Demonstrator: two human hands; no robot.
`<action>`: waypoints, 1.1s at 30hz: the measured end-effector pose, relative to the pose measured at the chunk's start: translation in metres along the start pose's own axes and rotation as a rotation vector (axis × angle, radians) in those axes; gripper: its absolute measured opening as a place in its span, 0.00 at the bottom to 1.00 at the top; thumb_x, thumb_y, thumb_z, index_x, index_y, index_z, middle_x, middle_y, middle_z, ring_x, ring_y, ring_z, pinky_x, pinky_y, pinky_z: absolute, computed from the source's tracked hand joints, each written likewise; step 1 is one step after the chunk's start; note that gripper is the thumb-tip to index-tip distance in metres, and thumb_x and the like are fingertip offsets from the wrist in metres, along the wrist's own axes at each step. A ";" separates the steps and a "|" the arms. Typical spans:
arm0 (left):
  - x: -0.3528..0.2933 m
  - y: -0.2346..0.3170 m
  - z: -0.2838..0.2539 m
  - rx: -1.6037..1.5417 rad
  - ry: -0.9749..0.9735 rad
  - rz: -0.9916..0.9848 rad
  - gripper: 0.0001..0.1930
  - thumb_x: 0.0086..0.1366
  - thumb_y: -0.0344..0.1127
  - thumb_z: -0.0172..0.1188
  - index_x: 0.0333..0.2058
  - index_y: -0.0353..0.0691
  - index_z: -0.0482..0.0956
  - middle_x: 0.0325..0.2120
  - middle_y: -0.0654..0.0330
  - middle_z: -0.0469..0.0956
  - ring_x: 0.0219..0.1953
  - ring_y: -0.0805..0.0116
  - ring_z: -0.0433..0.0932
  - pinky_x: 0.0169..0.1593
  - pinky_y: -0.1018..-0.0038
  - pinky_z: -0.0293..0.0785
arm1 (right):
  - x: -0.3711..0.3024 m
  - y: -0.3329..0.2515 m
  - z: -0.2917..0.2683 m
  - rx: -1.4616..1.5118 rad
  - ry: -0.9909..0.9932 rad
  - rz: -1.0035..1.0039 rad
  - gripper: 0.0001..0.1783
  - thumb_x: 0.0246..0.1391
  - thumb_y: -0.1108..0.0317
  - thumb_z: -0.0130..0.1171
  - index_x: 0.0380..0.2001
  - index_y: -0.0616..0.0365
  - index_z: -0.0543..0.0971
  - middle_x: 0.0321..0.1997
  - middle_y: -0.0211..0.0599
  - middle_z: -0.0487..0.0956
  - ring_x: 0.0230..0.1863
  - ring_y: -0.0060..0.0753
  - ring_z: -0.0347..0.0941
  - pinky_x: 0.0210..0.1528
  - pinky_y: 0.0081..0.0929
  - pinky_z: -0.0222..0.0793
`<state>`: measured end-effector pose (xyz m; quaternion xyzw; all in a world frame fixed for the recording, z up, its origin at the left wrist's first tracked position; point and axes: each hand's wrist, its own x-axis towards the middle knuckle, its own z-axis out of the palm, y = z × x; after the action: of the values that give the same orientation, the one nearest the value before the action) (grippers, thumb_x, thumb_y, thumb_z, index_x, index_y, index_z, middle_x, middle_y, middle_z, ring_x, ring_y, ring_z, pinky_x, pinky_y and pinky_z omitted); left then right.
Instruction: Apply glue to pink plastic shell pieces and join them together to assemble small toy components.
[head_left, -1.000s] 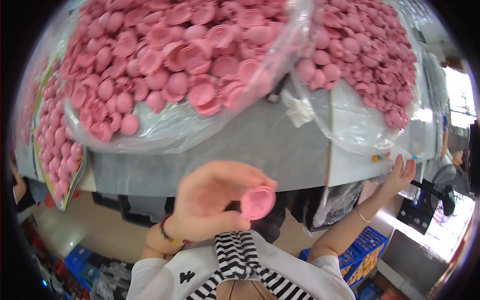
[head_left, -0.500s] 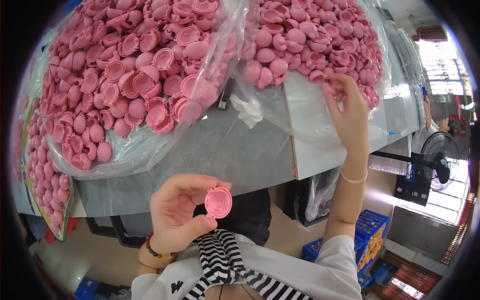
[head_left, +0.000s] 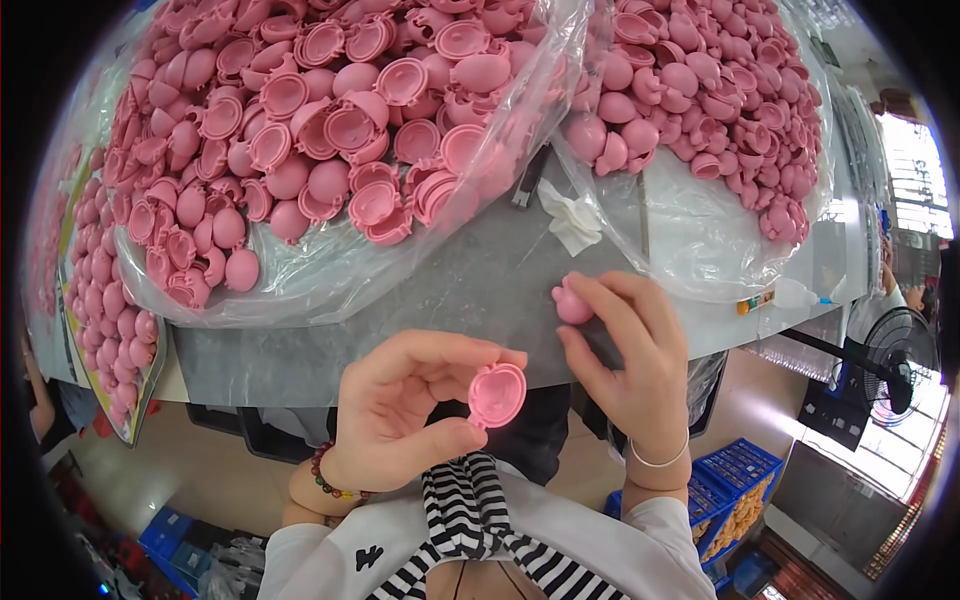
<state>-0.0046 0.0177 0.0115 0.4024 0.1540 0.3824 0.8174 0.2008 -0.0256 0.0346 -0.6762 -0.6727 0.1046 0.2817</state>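
Note:
My left hand [head_left: 405, 400] pinches a round pink plastic shell half [head_left: 498, 396] between thumb and fingertips, its hollow side facing up toward me. To its right, my right hand [head_left: 637, 355] grips a small rounded pink plastic piece with little knobs [head_left: 573, 301] by its fingertips, over the front part of the grey table. The two pieces are apart. Beyond my left hand lies a large heap of pink shell halves [head_left: 290, 130] on clear plastic film. At the far right is a second heap of smaller knobbed pink pieces [head_left: 740, 110].
A crumpled white tissue [head_left: 572, 218] and a dark narrow object [head_left: 530, 178] lie between the heaps on the grey table [head_left: 430, 290]. More pink pieces [head_left: 110, 310] fill a bag at left. A black fan [head_left: 893, 352] and blue crates [head_left: 738, 470] stand at right.
My right hand has drawn back from the right heap toward my left hand, bringing a small pink piece with it. My left hand still holds the shell half. The whole view has shifted somewhat.

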 end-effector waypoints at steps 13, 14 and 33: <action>0.001 0.000 0.009 0.309 0.046 0.044 0.20 0.48 0.19 0.61 0.42 0.27 0.71 0.39 0.50 0.75 0.37 0.68 0.77 0.42 0.77 0.73 | -0.002 -0.019 0.001 0.479 0.022 -0.359 0.17 0.30 0.76 0.65 0.31 0.63 0.78 0.36 0.40 0.76 0.30 0.33 0.73 0.30 0.23 0.70; 0.001 0.000 0.009 0.410 0.036 0.083 0.19 0.47 0.19 0.62 0.41 0.28 0.72 0.38 0.51 0.75 0.36 0.68 0.77 0.40 0.78 0.74 | -0.003 -0.018 0.002 0.485 0.029 -0.374 0.17 0.30 0.76 0.65 0.31 0.64 0.78 0.36 0.40 0.76 0.30 0.33 0.73 0.30 0.23 0.70; 0.005 -0.010 0.016 0.012 -0.036 -0.088 0.24 0.47 0.22 0.63 0.45 0.31 0.67 0.43 0.51 0.70 0.45 0.65 0.72 0.46 0.73 0.71 | -0.014 -0.025 0.013 0.368 0.224 -0.434 0.15 0.32 0.73 0.65 0.29 0.58 0.77 0.35 0.35 0.75 0.33 0.33 0.72 0.32 0.25 0.70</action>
<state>0.0127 0.0095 0.0140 0.4071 0.1593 0.3377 0.8336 0.1719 -0.0372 0.0333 -0.4617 -0.7358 0.0870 0.4878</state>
